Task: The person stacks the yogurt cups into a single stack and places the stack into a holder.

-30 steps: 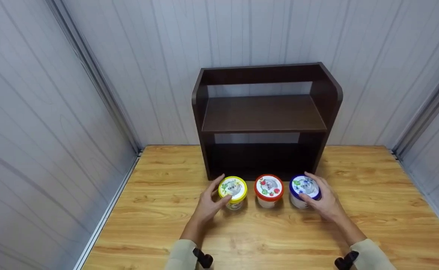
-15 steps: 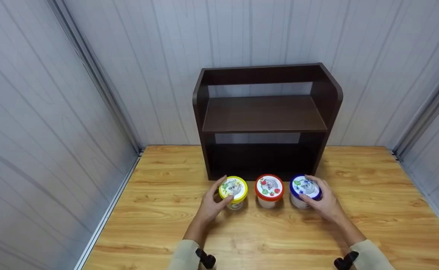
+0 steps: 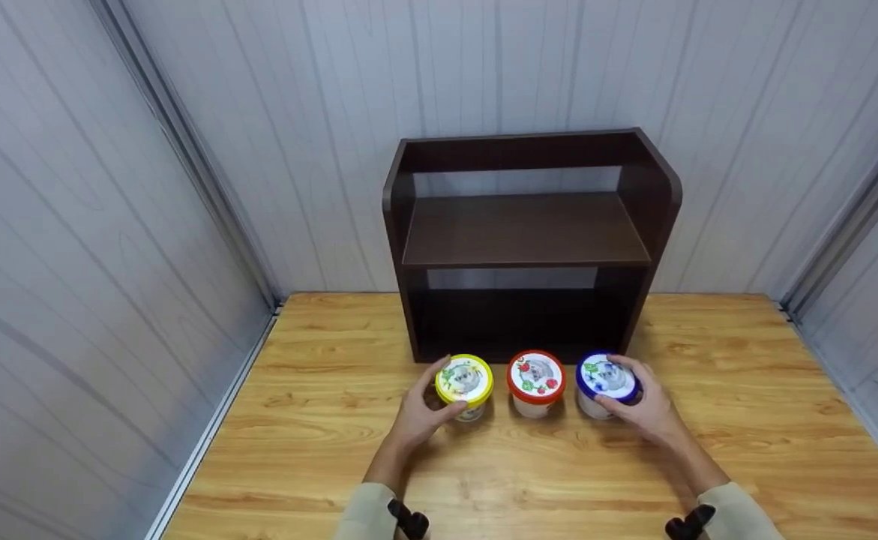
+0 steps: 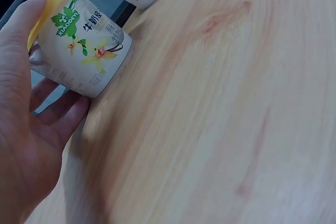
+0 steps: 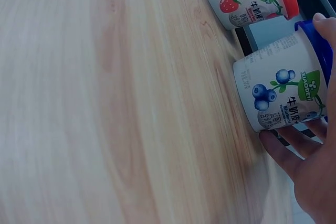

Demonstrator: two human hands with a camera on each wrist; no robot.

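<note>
Three white tubs with printed lids stand in a row on the wooden table. My left hand (image 3: 418, 411) grips the yellow-lidded tub (image 4: 86, 45) at the left, thumb on the near side of its lid and fingers round the far side. At the right end, my right hand (image 3: 650, 405) holds the blue-lidded tub (image 5: 281, 80), which has blueberries printed on it, in the same manner. Between them the red-lidded tub (image 3: 536, 379), printed with strawberries, is touched by neither hand. Fingers on the far sides are partly hidden by the tubs.
Right behind the tubs rises a dark brown two-tier shelf (image 3: 527, 229), its lower opening close to their far sides. The wood-grain table (image 3: 528, 487) stretches in front and to both sides. Pale panelled walls (image 3: 334, 112) enclose the back and sides.
Both hands stay on the same tubs, with only tiny shifts of the fingers. The whole head view moves very slightly.
</note>
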